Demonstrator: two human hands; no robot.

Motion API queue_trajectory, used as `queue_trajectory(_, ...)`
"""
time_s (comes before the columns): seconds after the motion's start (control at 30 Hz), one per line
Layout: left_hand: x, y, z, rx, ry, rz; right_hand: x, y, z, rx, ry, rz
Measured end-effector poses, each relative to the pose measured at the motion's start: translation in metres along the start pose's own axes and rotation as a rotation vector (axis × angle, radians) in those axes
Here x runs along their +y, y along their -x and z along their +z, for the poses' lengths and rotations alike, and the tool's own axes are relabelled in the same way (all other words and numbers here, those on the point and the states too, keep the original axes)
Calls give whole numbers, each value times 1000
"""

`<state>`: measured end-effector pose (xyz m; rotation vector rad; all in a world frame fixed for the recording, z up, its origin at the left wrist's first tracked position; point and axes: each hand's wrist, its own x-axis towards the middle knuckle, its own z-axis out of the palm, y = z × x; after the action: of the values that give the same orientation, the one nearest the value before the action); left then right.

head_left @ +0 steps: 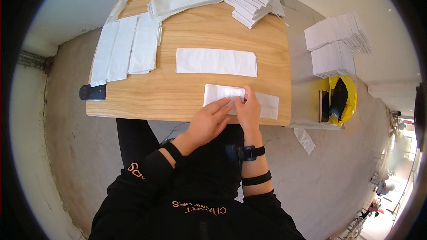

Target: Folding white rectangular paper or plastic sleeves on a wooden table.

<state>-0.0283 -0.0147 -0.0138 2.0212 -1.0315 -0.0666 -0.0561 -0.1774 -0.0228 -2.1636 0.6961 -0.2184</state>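
Note:
Close to the table's front edge lies a white, flat strip (268, 106), paper or thin plastic. A smaller white flat piece (234, 92) lies on its left part; whether that is a fold or a separate card I cannot tell. My left hand (208, 122) rests on it with fingers stretched out. My right hand (248, 109) grips the smaller piece's right edge between thumb and forefinger. Just beyond is a stack of white strips (216, 61), untouched by either hand.
Upright rows of white strips (120, 49) and a fanned pile (184, 3) occupy the left and far left. White boxes or envelopes (255, 0) are stacked far right. On the grey side surface stand more white stacks (336, 31), a phone (324, 106) and a yellow bag (350, 102).

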Motion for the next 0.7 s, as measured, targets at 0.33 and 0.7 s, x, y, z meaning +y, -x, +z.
queue_trajectory(0.33,-25,11,-14,35,-308,-167,0,-6,-2,-18,90,15)
queue_trajectory(0.7,-31,5,2,-117,-433,-91,5,-7,0,-31,84,55)
